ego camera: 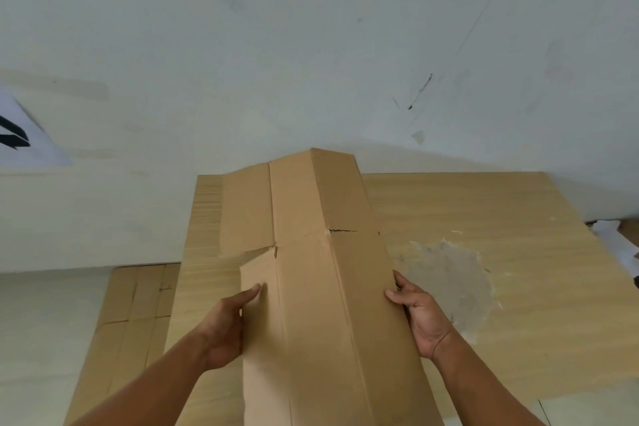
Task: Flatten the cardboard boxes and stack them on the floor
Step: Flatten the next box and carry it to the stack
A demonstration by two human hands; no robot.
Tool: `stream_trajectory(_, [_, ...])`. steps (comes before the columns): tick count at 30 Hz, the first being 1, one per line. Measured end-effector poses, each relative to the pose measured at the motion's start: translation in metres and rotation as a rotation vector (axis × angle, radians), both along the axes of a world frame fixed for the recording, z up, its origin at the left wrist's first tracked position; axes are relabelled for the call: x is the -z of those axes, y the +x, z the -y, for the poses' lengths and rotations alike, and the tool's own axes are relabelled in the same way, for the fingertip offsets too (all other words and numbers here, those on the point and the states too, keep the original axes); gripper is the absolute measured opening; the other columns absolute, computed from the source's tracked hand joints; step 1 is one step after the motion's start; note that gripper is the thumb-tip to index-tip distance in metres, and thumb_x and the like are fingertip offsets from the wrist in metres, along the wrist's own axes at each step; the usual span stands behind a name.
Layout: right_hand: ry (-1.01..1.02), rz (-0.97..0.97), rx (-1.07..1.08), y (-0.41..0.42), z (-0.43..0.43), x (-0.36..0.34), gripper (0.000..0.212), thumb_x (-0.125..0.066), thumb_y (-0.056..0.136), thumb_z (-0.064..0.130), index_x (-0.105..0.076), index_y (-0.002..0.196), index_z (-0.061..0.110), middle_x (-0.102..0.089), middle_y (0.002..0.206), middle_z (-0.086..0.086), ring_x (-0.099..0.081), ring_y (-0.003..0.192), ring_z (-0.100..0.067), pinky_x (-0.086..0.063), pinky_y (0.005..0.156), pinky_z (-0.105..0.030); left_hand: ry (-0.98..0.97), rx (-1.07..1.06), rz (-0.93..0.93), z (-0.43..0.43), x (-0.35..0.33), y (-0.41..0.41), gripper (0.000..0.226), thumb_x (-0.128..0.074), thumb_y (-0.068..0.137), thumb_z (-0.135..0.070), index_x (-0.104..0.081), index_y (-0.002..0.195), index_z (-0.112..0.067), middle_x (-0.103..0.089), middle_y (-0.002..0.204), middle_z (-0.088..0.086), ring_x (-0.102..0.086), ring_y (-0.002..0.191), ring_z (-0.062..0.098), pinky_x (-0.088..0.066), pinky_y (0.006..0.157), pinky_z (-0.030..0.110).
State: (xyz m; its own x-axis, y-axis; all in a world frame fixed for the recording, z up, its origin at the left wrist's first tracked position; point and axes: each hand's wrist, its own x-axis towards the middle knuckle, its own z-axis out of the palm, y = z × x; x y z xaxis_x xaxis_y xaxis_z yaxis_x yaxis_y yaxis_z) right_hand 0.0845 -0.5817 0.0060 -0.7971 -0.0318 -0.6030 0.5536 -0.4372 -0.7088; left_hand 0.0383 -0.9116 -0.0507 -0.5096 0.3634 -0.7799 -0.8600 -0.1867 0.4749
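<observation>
A long brown cardboard box (311,287), partly collapsed with its flaps open, runs away from me in the middle of the view. My left hand (224,328) grips its left edge, thumb on top. My right hand (418,315) holds its right edge, fingers curled around the side. Beneath it lies a large flattened cardboard sheet (484,252) with a torn grey patch (449,280). Another flattened box (131,315) lies under that sheet at the left.
A pale wall (311,45) rises behind the pile. Pale floor (41,339) extends to the left. White paper with black marks (20,135) sits at the far left. White scraps (615,239) lie at the right edge.
</observation>
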Motion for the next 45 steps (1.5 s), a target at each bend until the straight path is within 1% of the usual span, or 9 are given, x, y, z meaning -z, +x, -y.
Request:
stream_trajectory(3, [0.020, 0.030, -0.016, -0.007, -0.013, 0.009, 0.051, -0.063, 0.074, 0.006, -0.065, 0.125, 0.008, -0.067, 0.122, -0.026, -0.068, 0.101, -0.039, -0.059, 0.080, -0.049, -0.109, 0.004, 0.007, -0.003, 0.007, 0.001, 0.055, -0.076, 0.079, -0.040, -0.069, 0.123, -0.007, -0.069, 0.123, 0.017, -0.061, 0.119, 0.038, -0.045, 0.106, 0.051])
stream_trajectory(9, [0.170, 0.110, -0.058, -0.018, -0.035, 0.043, 0.041, -0.054, 0.088, -0.011, -0.062, 0.125, 0.006, -0.070, 0.117, -0.023, -0.066, 0.107, -0.040, -0.053, 0.093, -0.051, -0.344, -0.126, -0.102, -0.014, 0.014, -0.013, 0.031, -0.060, 0.095, -0.002, -0.060, 0.125, -0.009, -0.073, 0.110, 0.018, -0.069, 0.102, 0.037, -0.056, 0.091, 0.053])
stream_trajectory(13, [0.345, 0.177, -0.094, -0.021, -0.033, 0.063, 0.038, -0.050, 0.091, -0.013, -0.065, 0.120, 0.005, -0.075, 0.107, -0.016, -0.068, 0.105, -0.037, -0.053, 0.096, -0.052, -0.627, -0.023, -0.190, -0.028, 0.019, -0.021, 0.033, -0.064, 0.094, -0.010, -0.060, 0.126, -0.015, -0.071, 0.105, 0.008, -0.070, 0.093, 0.029, -0.059, 0.084, 0.046])
stream_trajectory(17, [0.654, 0.220, -0.190, -0.025, -0.024, 0.067, 0.039, -0.048, 0.088, -0.009, -0.062, 0.118, 0.013, -0.071, 0.103, -0.004, -0.068, 0.095, -0.020, -0.057, 0.077, -0.035, -0.827, 0.099, -0.239, -0.039, 0.024, -0.024, 0.047, -0.065, 0.089, -0.017, -0.052, 0.135, -0.020, -0.066, 0.107, 0.003, -0.066, 0.093, 0.024, -0.058, 0.082, 0.040])
stream_trajectory(21, [1.133, 0.151, -0.451, -0.033, -0.017, 0.077, 0.073, -0.060, 0.089, 0.013, -0.025, 0.153, 0.019, -0.038, 0.150, -0.008, -0.046, 0.133, -0.027, -0.045, 0.106, -0.038, -1.074, 0.355, -0.448, -0.045, 0.029, -0.022, 0.084, -0.072, 0.083, -0.027, -0.026, 0.153, -0.024, -0.050, 0.134, 0.009, -0.054, 0.117, 0.029, -0.053, 0.093, 0.043])
stream_trajectory(25, [1.442, -0.125, -0.761, -0.046, 0.001, 0.079, 0.087, -0.057, 0.093, 0.041, -0.002, 0.159, 0.025, 0.006, 0.167, -0.004, 0.003, 0.153, -0.027, -0.012, 0.122, -0.043, -1.286, 0.749, -0.794, -0.067, 0.034, -0.023, 0.105, -0.069, 0.082, -0.055, 0.001, 0.157, -0.035, -0.006, 0.163, 0.009, -0.008, 0.150, 0.035, -0.030, 0.116, 0.052])
stream_trajectory(30, [1.469, -0.280, -1.034, -0.068, 0.034, 0.100, 0.067, -0.039, 0.098, 0.050, -0.015, 0.157, 0.031, 0.013, 0.167, -0.001, 0.013, 0.153, -0.027, 0.003, 0.123, -0.045, -1.246, 1.097, -0.924, -0.100, 0.051, -0.036, 0.082, -0.039, 0.093, -0.066, 0.012, 0.154, -0.044, 0.029, 0.162, -0.003, 0.030, 0.147, 0.033, 0.004, 0.119, 0.064])
stream_trajectory(41, [1.528, -0.451, -1.040, -0.071, 0.045, 0.129, 0.071, -0.040, 0.088, 0.042, -0.021, 0.152, 0.021, 0.017, 0.165, -0.006, 0.015, 0.152, -0.030, 0.006, 0.123, -0.052, -1.306, 1.301, -0.786, -0.115, 0.068, -0.040, 0.080, -0.020, 0.091, -0.075, 0.030, 0.144, -0.042, 0.047, 0.151, -0.003, 0.035, 0.143, 0.039, 0.005, 0.114, 0.072])
stream_trajectory(45, [1.513, -0.429, -1.031, -0.072, 0.050, 0.141, 0.072, -0.014, 0.094, 0.047, 0.006, 0.158, 0.019, 0.028, 0.162, 0.001, 0.028, 0.148, -0.022, 0.017, 0.118, -0.049, -1.310, 1.330, -0.753, -0.119, 0.068, -0.040, 0.078, -0.021, 0.095, -0.069, 0.033, 0.143, -0.039, 0.050, 0.149, -0.001, 0.039, 0.139, 0.041, 0.004, 0.114, 0.072])
